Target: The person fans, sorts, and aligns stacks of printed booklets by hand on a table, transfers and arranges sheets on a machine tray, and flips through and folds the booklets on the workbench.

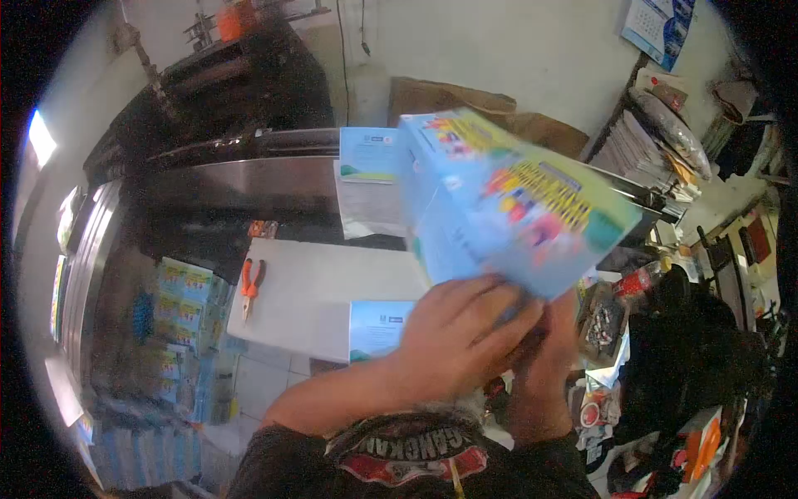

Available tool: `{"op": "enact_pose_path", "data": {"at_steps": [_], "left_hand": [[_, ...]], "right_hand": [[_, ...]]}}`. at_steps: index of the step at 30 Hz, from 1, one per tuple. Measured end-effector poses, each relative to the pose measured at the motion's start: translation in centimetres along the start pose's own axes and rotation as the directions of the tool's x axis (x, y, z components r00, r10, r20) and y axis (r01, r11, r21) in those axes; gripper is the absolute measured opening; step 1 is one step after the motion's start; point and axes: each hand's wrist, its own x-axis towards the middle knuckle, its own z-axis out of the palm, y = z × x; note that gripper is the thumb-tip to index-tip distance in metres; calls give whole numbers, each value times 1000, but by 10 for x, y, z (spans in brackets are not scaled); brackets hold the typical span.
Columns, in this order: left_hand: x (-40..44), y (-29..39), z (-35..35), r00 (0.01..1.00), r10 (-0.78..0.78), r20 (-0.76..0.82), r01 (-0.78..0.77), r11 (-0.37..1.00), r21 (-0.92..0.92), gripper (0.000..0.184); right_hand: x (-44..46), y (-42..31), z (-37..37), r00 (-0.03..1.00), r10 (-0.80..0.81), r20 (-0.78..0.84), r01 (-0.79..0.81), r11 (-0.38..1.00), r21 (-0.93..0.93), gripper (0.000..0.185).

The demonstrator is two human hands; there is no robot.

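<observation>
Colourful printed sheets (532, 195), blue with yellow and green panels, are raised and tilted above the work surface, blurred by motion. My left hand (474, 328) is closed on their lower edge, its fingers bent over the paper. Close beside it, my right hand (550, 345) grips the lower right part of the sheets, its fingers partly hidden behind the left hand. A blue printed sheet (378, 324) lies under my left forearm on the white board (312, 274). Another blue sheet (367, 154) rests at the far metal edge.
Orange-handled pliers (251, 287) lie on the board's left side. Stacks of printed booklets (183, 303) stand at lower left. A tray of small parts (605, 323) and a red-labelled bottle (638, 279) sit at right. Piled papers (632, 150) fill the back right; brown cardboard (453, 96) leans on the wall.
</observation>
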Motion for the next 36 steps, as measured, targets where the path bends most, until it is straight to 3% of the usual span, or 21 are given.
{"op": "enact_pose_path", "data": {"at_steps": [1,3,4,5,6,8,10,11,12,14,16,17,19,22,24,26,27,29,30,31,36], "left_hand": [[2,-2,12,1000,-1,-3,1,1000,-3,38],[6,-11,30,982,4,189,-15,998,56,49],[-2,-16,29,971,-24,238,22,1000,10,51],[-10,-19,22,955,-67,288,49,996,68,48],[-20,-24,10,934,-113,339,75,989,124,46],[-53,-50,-12,939,-215,268,183,973,140,39],[-104,-73,-31,889,-439,135,402,885,234,32],[-121,-74,-43,824,-559,89,529,817,231,30],[-135,-77,-54,742,-669,38,646,729,224,28],[-170,-84,-74,719,-694,-34,670,680,298,26],[-192,-88,-87,666,-742,-76,723,616,314,24],[-202,-84,-91,609,-785,-113,770,550,324,23],[-205,-82,-96,571,-814,-106,796,516,317,21],[-210,-87,-87,552,-817,-165,818,493,295,23],[-214,-94,-80,579,-801,-154,804,528,274,23],[-217,-102,-73,579,-806,-124,807,543,233,24],[-218,-109,-66,557,-822,-121,824,529,202,25],[-219,-122,-54,547,-829,-118,837,536,115,27],[-223,-131,-49,543,-831,-120,839,532,114,27],[-230,-138,-45,567,-816,-115,822,552,136,27],[-240,-148,-36,626,-772,-110,776,603,185,26]], "right_hand": [[23,2,-12,987,-53,-153,26,985,-172,74],[59,-3,-43,937,-242,-250,83,854,-514,41],[77,-10,-63,924,-311,-221,101,757,-646,39],[96,-13,-82,875,-326,-357,42,787,-616,38],[125,-10,-133,891,-351,-288,202,874,-441,40],[165,-33,-190,908,-285,-307,169,920,-355,43],[203,-35,-275,935,-108,-338,-42,912,-407,48],[217,-34,-311,935,-109,-339,-42,912,-407,48],[233,-31,-343,928,-2,-372,-199,841,-503,49],[262,-21,-386,903,100,-418,-349,738,-578,51],[282,-7,-395,905,-295,-305,-311,30,-950,55],[282,-1,-390,909,-275,-314,-319,25,-947,55],[261,0,-319,858,-466,-214,-450,-484,-750,58],[254,11,-294,920,-379,-96,-297,-517,-803,60],[233,25,-253,948,-289,133,-44,-535,-844,56],[183,38,-193,934,-93,344,274,-429,-861,50],[147,39,-153,969,100,227,242,-170,-955,48],[83,57,-130,818,441,371,426,-30,-904,60],[44,53,-93,723,583,369,532,-130,-837,70],[14,53,-77,658,671,343,523,-79,-849,79],[-66,74,-55,584,697,415,665,-118,-737,80]]}}
